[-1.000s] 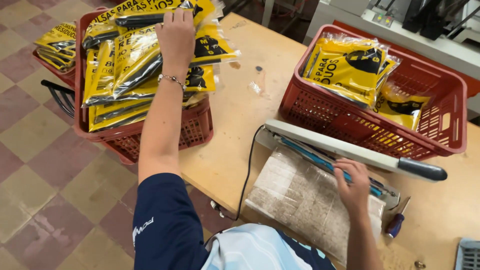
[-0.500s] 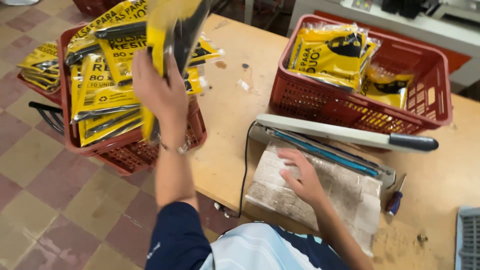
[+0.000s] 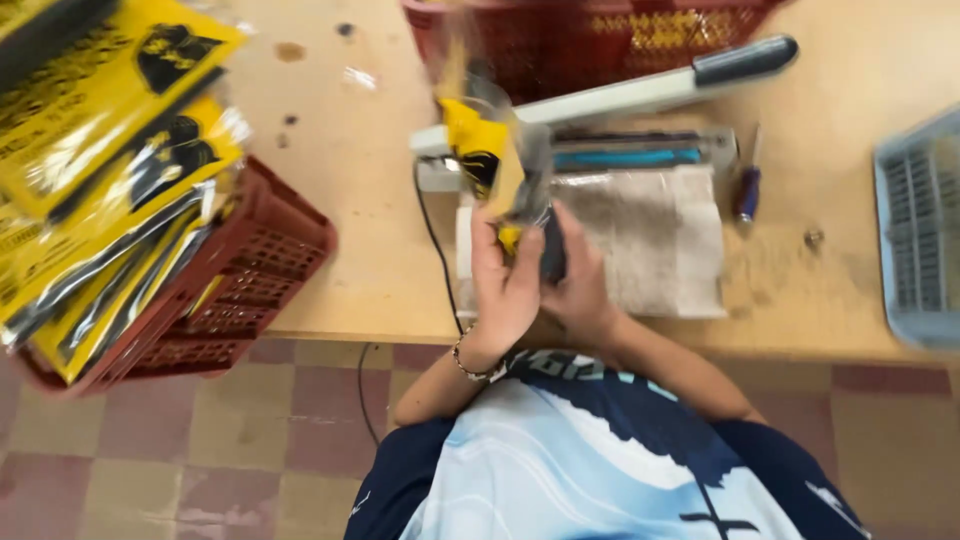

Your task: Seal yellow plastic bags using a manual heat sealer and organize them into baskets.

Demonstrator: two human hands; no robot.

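Packet: a yellow-and-black packet (image 3: 485, 165) with a clear end, blurred, held upright in front of my chest at the near edge of the surface (image 3: 370, 250), just short of the sealer.
Left hand: my left hand (image 3: 505, 285) is closed on the packet's lower end, palm inward, a bracelet at the wrist.
Right hand: my right hand (image 3: 570, 285) presses against the left, fingers clamped on the same lower end beside a dark part I cannot make out.
Why held so: I judge both hands grip the bottom so that the top stays free and faces the sealer.
Sealer: a sealer (image 3: 610, 130) lies straight ahead, its long arm with a dark handle raised at a slant, a blue strip under it; its cord runs off the near edge.
Left crate: a red crate (image 3: 270, 270) heaped with like packets hangs over the surface's left edge.
Far crate: another red crate (image 3: 600, 40) stands behind the sealer.
Other: a small screwdriver (image 3: 748, 185) right of the sealer; a grey tray (image 3: 915, 240) at the right edge.
In the way: nothing lies between packet and sealer.
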